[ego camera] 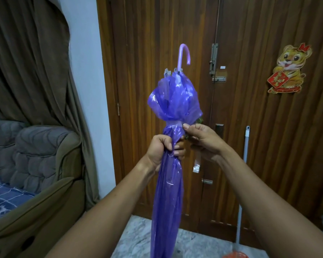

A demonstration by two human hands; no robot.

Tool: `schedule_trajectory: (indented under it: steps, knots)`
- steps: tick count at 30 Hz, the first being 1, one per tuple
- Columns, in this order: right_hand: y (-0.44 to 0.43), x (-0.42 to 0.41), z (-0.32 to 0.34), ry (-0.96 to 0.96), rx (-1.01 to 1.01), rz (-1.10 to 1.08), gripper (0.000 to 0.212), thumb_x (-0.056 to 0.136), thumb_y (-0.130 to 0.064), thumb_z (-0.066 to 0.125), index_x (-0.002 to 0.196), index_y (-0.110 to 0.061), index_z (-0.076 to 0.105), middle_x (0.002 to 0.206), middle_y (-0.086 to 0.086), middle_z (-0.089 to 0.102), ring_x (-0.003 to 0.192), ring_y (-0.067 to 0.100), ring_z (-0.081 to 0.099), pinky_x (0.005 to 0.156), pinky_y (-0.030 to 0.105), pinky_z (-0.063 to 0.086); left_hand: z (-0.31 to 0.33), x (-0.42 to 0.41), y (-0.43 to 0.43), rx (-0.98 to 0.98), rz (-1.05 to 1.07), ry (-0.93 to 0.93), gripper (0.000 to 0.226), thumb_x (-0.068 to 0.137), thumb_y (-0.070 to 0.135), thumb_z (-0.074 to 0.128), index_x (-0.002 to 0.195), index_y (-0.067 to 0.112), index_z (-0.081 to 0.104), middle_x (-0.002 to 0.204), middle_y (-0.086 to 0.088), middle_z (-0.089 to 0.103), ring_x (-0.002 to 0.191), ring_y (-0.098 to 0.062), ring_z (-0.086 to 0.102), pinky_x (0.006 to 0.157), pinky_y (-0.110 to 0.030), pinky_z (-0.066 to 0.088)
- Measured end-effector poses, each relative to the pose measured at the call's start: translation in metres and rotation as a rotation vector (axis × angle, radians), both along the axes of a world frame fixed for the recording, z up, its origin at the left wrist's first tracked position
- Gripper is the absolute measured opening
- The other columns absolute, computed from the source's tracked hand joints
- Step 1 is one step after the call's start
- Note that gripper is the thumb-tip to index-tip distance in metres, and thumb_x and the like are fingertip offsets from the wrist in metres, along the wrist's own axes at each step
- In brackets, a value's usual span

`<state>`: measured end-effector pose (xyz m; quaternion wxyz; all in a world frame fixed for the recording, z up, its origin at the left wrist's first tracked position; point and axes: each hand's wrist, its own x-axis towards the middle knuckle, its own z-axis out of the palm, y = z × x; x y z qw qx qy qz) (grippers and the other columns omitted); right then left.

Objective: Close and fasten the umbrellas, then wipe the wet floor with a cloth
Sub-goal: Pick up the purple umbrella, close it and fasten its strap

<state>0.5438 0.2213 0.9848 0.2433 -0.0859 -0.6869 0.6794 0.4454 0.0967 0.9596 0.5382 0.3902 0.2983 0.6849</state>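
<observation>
I look at a grey marble floor (194,243) before a brown wooden door (268,127), with an armchair (41,155) at left. The purple umbrella (168,192) stands hook-end up and passes through my left hand (162,149), fisted tight round its folded canopy. Just above, my right hand (201,138) pinches the strap (175,122) wound round it.

Blocked straight ahead by wooden door (259,127), hemmed in at left by armchair (45,155) and curtain (26,62), narrowed at right by mop pole (246,146) leaning on the door. Open either side of upright umbrella (168,183), above marble floor (136,237).
</observation>
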Motion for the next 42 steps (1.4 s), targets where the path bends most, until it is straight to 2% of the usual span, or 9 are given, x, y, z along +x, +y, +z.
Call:
schedule_trajectory:
  steps: [5,10,12,16,20,22,32,38,42]
  knots:
    - [-0.01,0.001,0.008,0.144,-0.15,0.17,0.018,0.1,-0.017,0.056,0.093,-0.002,0.049,0.048,0.007,0.051,0.036,0.017,0.059,0.032,0.02,0.042,0.008,-0.007,-0.005,0.028,-0.154,0.042,0.037,0.051,0.011,0.054,0.086,0.002,0.061,0.063,-0.008,0.057,0.068,-0.026,0.058,0.07,-0.031,0.049]
    - [0.003,-0.011,0.004,0.201,0.102,-0.334,0.033,0.085,-0.005,0.075,0.067,-0.012,0.048,0.058,0.001,0.057,0.047,0.01,0.052,0.052,0.025,0.041,0.01,-0.009,-0.008,-0.279,0.463,0.45,0.043,0.061,0.021,0.063,0.102,0.007,0.066,0.093,-0.014,0.069,0.082,-0.028,0.063,0.069,-0.033,0.047]
    - [0.003,-0.016,0.0,0.204,0.185,-0.47,0.036,0.083,-0.003,0.077,0.062,-0.015,0.05,0.064,0.001,0.059,0.06,0.011,0.054,0.062,0.026,0.044,-0.001,-0.005,-0.003,-0.212,0.741,0.502,0.041,0.076,0.024,0.075,0.114,0.016,0.06,0.102,-0.006,0.072,0.084,-0.02,0.07,0.066,-0.029,0.053]
    - [-0.008,-0.019,-0.003,0.133,0.295,-0.553,0.032,0.083,-0.01,0.078,0.065,-0.013,0.052,0.062,0.006,0.057,0.06,0.014,0.052,0.06,0.03,0.045,-0.025,0.005,0.013,-0.073,0.765,0.582,0.058,0.069,0.016,0.082,0.121,0.013,0.058,0.111,-0.008,0.073,0.099,-0.023,0.072,0.086,-0.037,0.059]
    - [-0.023,-0.014,0.008,0.018,0.492,-0.312,0.028,0.081,-0.012,0.08,0.067,-0.011,0.056,0.062,0.005,0.055,0.055,0.011,0.051,0.055,0.027,0.043,-0.029,0.003,0.023,-0.147,0.96,0.56,0.043,0.067,-0.004,0.075,0.107,0.007,0.066,0.087,-0.003,0.073,0.074,-0.014,0.071,0.059,-0.021,0.053]
    - [-0.02,-0.006,0.015,0.003,0.549,-0.21,0.024,0.08,-0.017,0.083,0.07,-0.006,0.063,0.069,0.01,0.064,0.065,0.014,0.058,0.064,0.033,0.049,-0.024,0.001,0.02,-0.176,0.986,0.508,0.026,0.067,-0.008,0.064,0.092,-0.001,0.065,0.069,-0.006,0.064,0.06,-0.019,0.064,0.051,-0.028,0.049]
    - [-0.026,0.008,0.007,-0.055,0.818,-0.623,0.021,0.075,-0.044,0.084,0.065,-0.026,0.076,0.062,-0.015,0.07,0.067,0.001,0.067,0.062,0.029,0.055,-0.011,-0.012,0.005,-0.264,0.904,0.32,0.044,0.037,0.001,0.052,0.081,0.003,0.053,0.052,-0.01,0.045,0.042,-0.023,0.042,0.051,-0.028,0.039]
    - [-0.007,0.004,-0.004,-0.041,0.44,-0.407,0.022,0.08,-0.024,0.083,0.066,-0.009,0.074,0.065,-0.004,0.073,0.065,0.006,0.067,0.067,0.021,0.051,0.001,0.001,-0.002,-0.293,0.652,0.157,0.022,0.043,-0.002,0.041,0.061,0.009,0.039,0.046,-0.004,0.036,0.03,-0.014,0.03,0.042,-0.021,0.035]
    - [-0.001,0.01,-0.007,-0.063,0.215,-0.202,0.022,0.086,-0.023,0.077,0.081,-0.008,0.062,0.043,-0.013,0.045,0.036,0.002,0.031,0.04,0.017,0.023,0.011,0.009,-0.01,-0.28,0.183,0.091,0.012,0.047,0.002,0.036,0.053,0.012,0.041,0.042,0.001,0.037,0.027,-0.007,0.029,0.039,-0.017,0.034]
